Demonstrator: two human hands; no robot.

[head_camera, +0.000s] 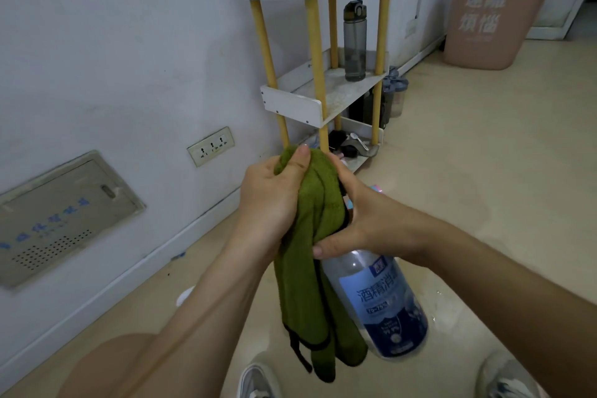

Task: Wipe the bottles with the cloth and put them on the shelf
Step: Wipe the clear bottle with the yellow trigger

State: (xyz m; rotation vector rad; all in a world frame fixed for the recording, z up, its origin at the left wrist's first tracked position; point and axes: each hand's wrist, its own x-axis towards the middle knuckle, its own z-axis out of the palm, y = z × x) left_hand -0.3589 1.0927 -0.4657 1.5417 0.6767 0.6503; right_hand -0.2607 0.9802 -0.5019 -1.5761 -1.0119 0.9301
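My left hand grips a green cloth, bunched over the top of a clear bottle with a blue label. The cloth hangs down beside the bottle and hides its cap. My right hand holds the bottle round its neck and shoulder, partly over the cloth. The bottle is tilted, held in the air above the floor. Ahead stands a white shelf with yellow posts. A grey drinking bottle stands upright on its middle level.
Dark bottles stand on the floor by the shelf's right side. Small items lie on the bottom level. A pink bin stands at the back right. A wall with a socket runs along the left. My shoes are below.
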